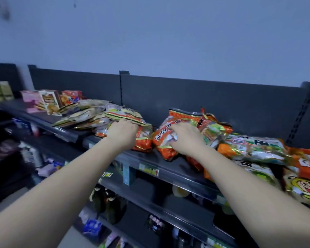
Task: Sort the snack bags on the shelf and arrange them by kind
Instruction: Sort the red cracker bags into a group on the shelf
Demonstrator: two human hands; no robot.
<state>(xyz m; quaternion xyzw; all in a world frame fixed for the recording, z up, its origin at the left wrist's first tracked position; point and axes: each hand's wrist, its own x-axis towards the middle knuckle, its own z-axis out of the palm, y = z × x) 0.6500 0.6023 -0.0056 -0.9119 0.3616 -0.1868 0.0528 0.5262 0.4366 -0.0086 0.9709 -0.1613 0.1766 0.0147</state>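
Shelf (147, 157), dark, top tier: orange bag (161, 140) at 12 o'clock, gripped by right hand (185, 139); left hand (123, 133) curls onto pile (100, 115) at 11. Likely light, crinkly, slippery, crushable; hold by seams.

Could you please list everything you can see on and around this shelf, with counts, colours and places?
top shelf: one, dark grey, across the middle
pale gold-edged bags: pile, count unclear, left-centre on the shelf
orange-red bags: at least three, centre, under both hands
green-and-white bags: at least two, right of centre
cartoon-face bags: about two, yellow and red, far right
snack boxes: three, pink, brown-white and orange, back left
yellow-green boxes: two, far left
dark bottles: count unclear, lower shelf
price tags: several, shelf edge
left hand: fingers curled on the pile's right end, grip unclear
right hand: grips one of the orange-red bags
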